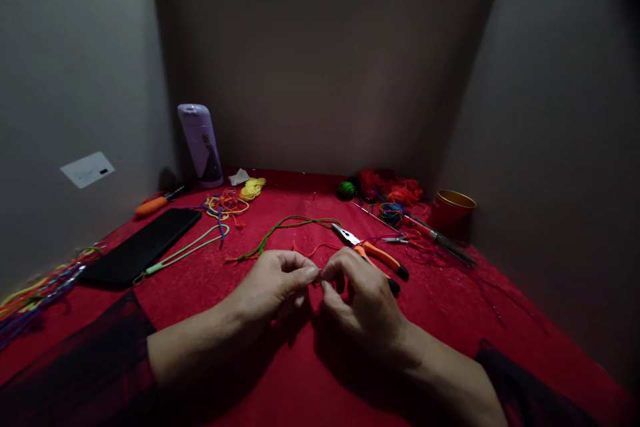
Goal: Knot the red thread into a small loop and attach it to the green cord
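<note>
In the middle of the red-covered table my left hand (277, 287) and my right hand (363, 297) meet, both closed in a pinch. Between their fingertips is a short bit of red cord, mostly hidden by the fingers. A thin red cord (314, 250) curves over the cloth just behind them and runs behind my right hand. Farther back lies a green cord (280, 225), looped, with a red end at its left. Pliers with orange and black handles (375, 255) rest right behind my right hand, jaws pointing away to the left.
Left: a black phone (145, 247), a light green cord loop (187, 250), an orange-handled tool (153, 205), a purple bottle (201, 147), yellow thread (253, 188), several bright cords (40, 297). Right: red yarn (400, 188), a green ball (346, 190), small scissors (400, 239), a red tin (451, 215). Grey walls enclose the table.
</note>
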Available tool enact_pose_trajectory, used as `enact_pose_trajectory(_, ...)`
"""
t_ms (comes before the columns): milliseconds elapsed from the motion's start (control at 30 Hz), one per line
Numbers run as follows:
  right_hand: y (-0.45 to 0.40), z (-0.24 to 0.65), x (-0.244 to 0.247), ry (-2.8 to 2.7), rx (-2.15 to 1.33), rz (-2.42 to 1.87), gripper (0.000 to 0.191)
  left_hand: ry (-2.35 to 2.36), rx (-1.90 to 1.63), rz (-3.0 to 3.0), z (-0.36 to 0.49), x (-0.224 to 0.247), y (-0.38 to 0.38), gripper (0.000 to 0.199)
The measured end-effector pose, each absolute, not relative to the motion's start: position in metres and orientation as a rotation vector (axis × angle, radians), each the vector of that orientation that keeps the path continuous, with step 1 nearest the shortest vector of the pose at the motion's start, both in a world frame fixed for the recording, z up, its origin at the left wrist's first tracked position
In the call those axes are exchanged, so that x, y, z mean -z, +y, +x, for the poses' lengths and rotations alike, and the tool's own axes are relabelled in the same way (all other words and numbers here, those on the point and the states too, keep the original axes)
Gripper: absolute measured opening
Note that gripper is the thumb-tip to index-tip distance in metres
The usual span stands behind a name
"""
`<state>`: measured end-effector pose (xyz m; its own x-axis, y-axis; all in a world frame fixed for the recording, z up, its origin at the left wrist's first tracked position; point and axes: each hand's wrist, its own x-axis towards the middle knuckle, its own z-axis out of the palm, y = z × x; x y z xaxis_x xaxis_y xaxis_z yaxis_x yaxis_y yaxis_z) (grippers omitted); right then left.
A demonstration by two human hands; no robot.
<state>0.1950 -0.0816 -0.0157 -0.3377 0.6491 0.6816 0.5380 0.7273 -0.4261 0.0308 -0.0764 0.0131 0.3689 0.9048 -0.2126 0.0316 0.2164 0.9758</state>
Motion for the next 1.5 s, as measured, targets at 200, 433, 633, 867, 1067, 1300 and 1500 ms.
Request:
enact_pose_trajectory(200,-0.086,0.194,0.012,-2.059,-0.087,-0.868,0.010,1.076,-0.854,1.242,0.037,-0.017,-0.082,0.024)
enact_pose_trajectory(433,-0.090,0.190,0.011,-2.005,-0.092,-0.817,0.016,1.074,-0.878,1.251,0.037,-0.014,-0.084,0.021)
enact_pose_trajectory(633,-0.092,0.189,0.009,-1.828,-0.649,-0.950,0.011,1.069,-0.891,1.206,0.038,-0.014,-0.082,0.018)
enact_pose_trajectory(867,-0.093,0.181,0.015,-1.482,-1.606,-0.734,0.015,1.107,-1.052,1.212,0.032,-0.020,-0.074,0.017)
enact_pose_trajectory(1067,-0.092,0.185,0.018,-1.619,-0.969,-0.983,0.017,1.122,-1.042,1.220,0.030,-0.023,-0.074,0.017)
enact_pose_trajectory(1300,-0.090,0.186,0.010,-1.874,-0.665,-1.077,0.012,1.144,-1.013,1.186,0.034,-0.025,-0.080,0.018)
enact_pose_trajectory(1500,-0.090,0.187,0.010,-1.841,-0.725,-1.086,0.014,1.161,-1.047,1.164,0.034,-0.026,-0.078,0.018)
